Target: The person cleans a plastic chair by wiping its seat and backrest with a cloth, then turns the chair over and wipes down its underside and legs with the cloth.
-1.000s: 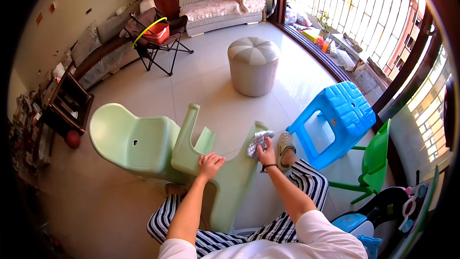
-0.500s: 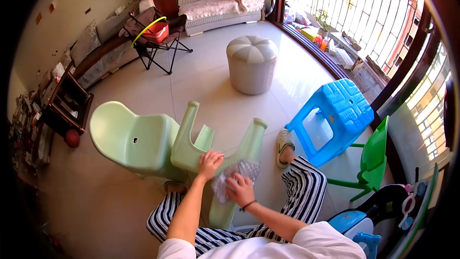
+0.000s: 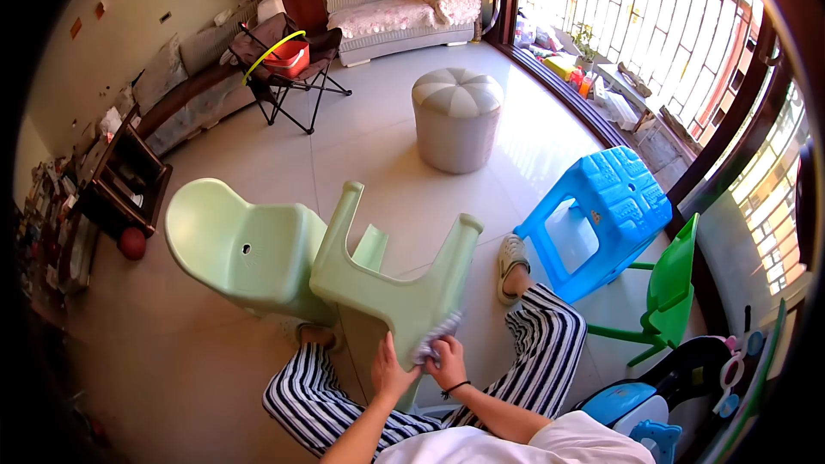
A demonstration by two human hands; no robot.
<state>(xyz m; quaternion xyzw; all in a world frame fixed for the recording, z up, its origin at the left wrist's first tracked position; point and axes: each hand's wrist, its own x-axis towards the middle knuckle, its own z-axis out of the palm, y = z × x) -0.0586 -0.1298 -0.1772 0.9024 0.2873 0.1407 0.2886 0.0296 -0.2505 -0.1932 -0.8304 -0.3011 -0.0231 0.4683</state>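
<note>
A pale green plastic chair (image 3: pixel 378 288) lies tipped between my knees, two of its legs pointing away from me. My right hand (image 3: pixel 448 364) is closed on a crumpled grey cloth (image 3: pixel 436 337), which is pressed on the near part of this chair. Against the same part, just left of the cloth, rests my left hand (image 3: pixel 392 369); whether it grips the edge is hard to make out. Another pale green chair (image 3: pixel 266 249), with a rounded back and a small hole in its seat, touches the tipped one on the left.
A blue stool (image 3: pixel 614 193) and a green chair (image 3: pixel 672 288) stand on the right. Farther off are a round pouf (image 3: pixel 457 125), a folding chair (image 3: pixel 296 47) holding a red basket (image 3: pixel 288 58), and a sofa (image 3: pixel 400 13). A red ball (image 3: pixel 131 243) lies at left.
My right hand has moved with the cloth from the chair's far right leg toward me. My left hand has shifted nearer to me, down to the chair's near part.
</note>
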